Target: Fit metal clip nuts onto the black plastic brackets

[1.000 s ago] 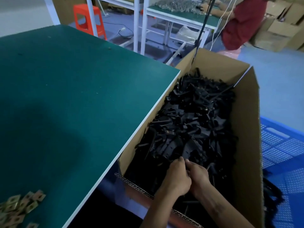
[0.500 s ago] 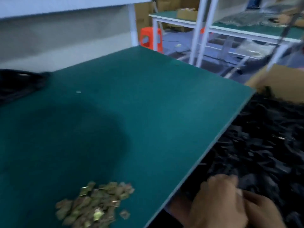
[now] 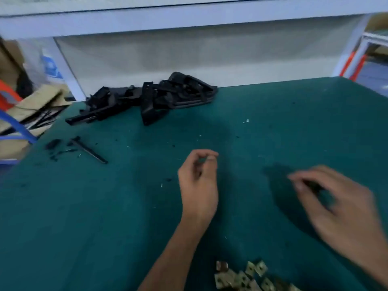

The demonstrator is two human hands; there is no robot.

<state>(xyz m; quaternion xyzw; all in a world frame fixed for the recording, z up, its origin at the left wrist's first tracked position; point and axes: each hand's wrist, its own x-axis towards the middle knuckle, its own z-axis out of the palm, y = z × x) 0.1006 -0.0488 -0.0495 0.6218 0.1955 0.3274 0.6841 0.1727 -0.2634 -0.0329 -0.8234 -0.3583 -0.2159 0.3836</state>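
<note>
Two hands over tabletop (image 3: 105, 206): left hand (image 3: 198, 185) loosely curled, empty; right hand (image 3: 336, 204) blurred, fingers' state indeterminate; one bracket pile (image 3: 151, 97) far, one clip nuts cluster (image 3: 243, 277) near.

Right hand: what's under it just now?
Beneath the right hand lies its shadow on the green table mat, and something dark shows between its fingers. Blur hides what that is; the palm covers the rest.

1. Small factory assembly floor, hand-work station.
2. Workbench (image 3: 294, 114) topped with green mat, white metal frame and shelf rail (image 3: 189, 19) overhead.
3. Bulk parts loose on the mat: heap of black brackets (image 3: 151, 97) at the back, pile of clip nuts (image 3: 241, 276) at the near edge.
4. Cardboard boxes (image 3: 35, 101) at left; next bench frame (image 3: 373, 40) at right.
</note>
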